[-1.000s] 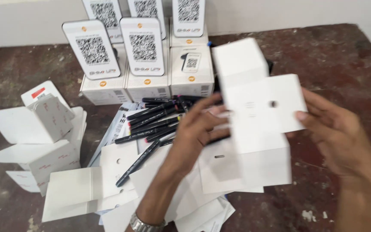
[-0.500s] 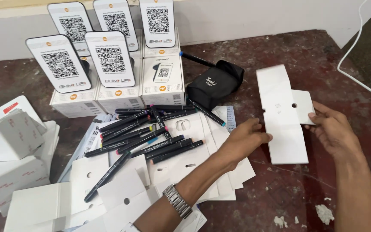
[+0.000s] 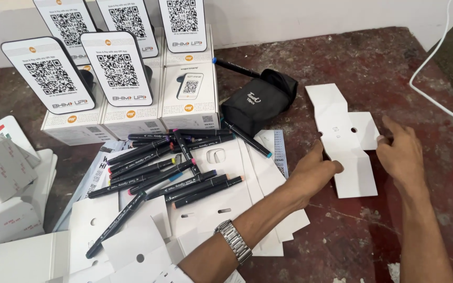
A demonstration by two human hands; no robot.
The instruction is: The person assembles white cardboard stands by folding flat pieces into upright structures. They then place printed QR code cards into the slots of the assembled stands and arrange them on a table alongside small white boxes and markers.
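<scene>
A flat, unfolded white cardboard insert (image 3: 344, 137) with a small hole lies on the dark red table (image 3: 373, 225). My left hand (image 3: 313, 173), wearing a metal wristwatch (image 3: 233, 241), rests at the insert's left edge with its thumb touching it. Fingertips of my right hand (image 3: 402, 154) press the insert's right flap. Neither hand grips anything. Several black marker pens (image 3: 171, 167) lie scattered on white cardboard sheets (image 3: 221, 204) to the left of my left arm.
A black zip pouch (image 3: 260, 99) sits behind the pens. White boxes (image 3: 190, 94) topped with code-printed stand cards (image 3: 114, 65) stand at the back left. More white boxes (image 3: 6, 209) pile at the left edge. A white cable (image 3: 436, 84) runs at the right.
The white insert went from held up in both hands to lying flat on the table. Both hands now rest at its edges. The camera view has shifted slightly.
</scene>
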